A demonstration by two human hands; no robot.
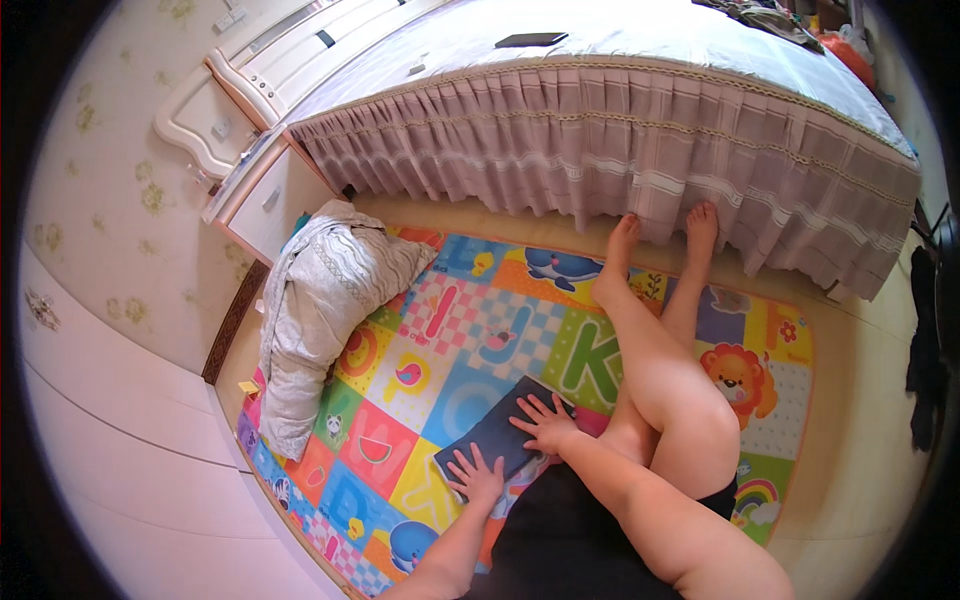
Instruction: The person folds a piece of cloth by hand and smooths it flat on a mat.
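Observation:
A flat, dark blue-grey rectangular thing (496, 421) with a pale edge at its near left end lies slantwise on a colourful play mat (470, 392). I cannot make out whether it is a book or something else. My left hand (477, 479) rests on its near left end, palm down with fingers spread. Across the right part lies my right hand (544, 425), also flat with its fingers apart. Neither hand grips anything. Parts of the thing are hidden under both palms.
My bare legs (665, 390) stretch over the mat toward the bed's pleated skirt (560, 140). A crumpled grey-white quilt (325, 310) covers the mat's left side, beside a white bedside cabinet (275, 205). A dark flat object (531, 40) lies on the bed; a white cupboard (130, 430) stands left.

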